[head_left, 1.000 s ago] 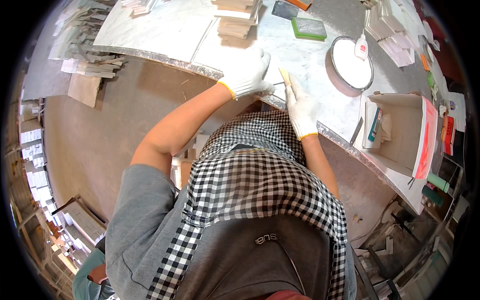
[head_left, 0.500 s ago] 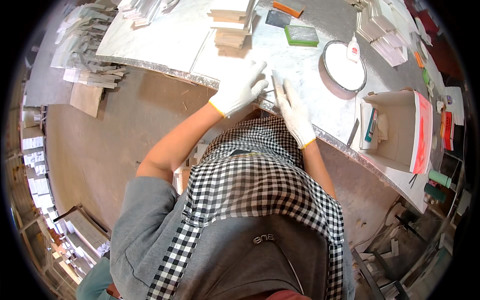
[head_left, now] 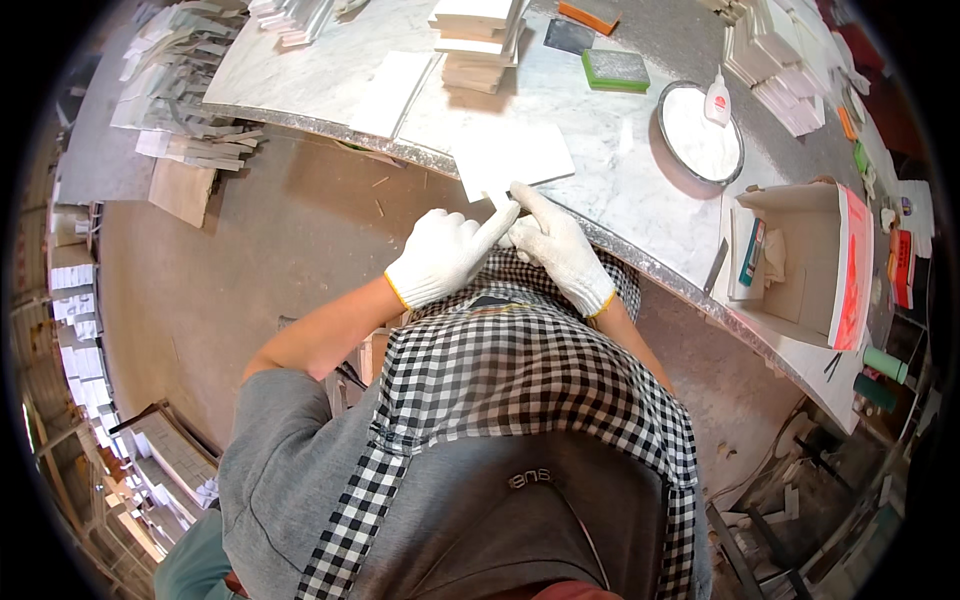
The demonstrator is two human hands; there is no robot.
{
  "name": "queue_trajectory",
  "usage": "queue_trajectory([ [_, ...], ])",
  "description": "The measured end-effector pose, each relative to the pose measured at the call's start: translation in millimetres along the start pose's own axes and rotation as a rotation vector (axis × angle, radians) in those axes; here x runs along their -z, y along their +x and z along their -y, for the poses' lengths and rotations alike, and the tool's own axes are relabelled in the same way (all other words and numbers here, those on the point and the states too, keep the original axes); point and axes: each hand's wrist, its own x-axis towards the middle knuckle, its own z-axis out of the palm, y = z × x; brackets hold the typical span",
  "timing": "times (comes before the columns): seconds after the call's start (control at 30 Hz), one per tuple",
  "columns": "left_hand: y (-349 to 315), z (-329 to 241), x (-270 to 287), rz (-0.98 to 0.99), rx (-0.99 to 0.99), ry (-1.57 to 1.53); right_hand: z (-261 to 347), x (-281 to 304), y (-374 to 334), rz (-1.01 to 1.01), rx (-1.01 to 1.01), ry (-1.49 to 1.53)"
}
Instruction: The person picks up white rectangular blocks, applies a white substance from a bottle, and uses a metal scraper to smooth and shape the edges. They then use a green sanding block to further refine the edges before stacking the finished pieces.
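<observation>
White panel (head_left: pixel 515 155) lies left of a red-labelled bottle (head_left: pixel 718 104).

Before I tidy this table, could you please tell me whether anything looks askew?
Yes: the white panel lies askew to the edge of the table, one near corner seeming to jut past it. The pale stack behind looks uneven, its layers not flush.
</observation>
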Motion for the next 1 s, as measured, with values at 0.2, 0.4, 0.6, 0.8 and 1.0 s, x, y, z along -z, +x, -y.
queue_trajectory([
  [0.2,-14.4,16.5,-12.2,0.051,0.265,0.038,6.6,-1.2,-16.3,0.033,-0.082,-0.094],
  [0.4,-11.5,13.7,0.1,-0.069,0.256,0.088,3.9,13.0,-24.5,-0.063,-0.109,-0.367],
  [0.6,38.5,13.4,15.1,-0.17,0.136,0.065,-10.2,49.6,-32.8,-0.339,-0.029,-0.389],
  [0.8,70.0,44.4,-17.8,-0.124,0.008,0.188,3.4,86.9,-39.0,-0.574,0.079,-0.74],
  [1.0,94.9,79.6,27.1,0.155,0.004,-0.142,24.1,94.0,-32.3,-0.591,0.17,-0.843],
])
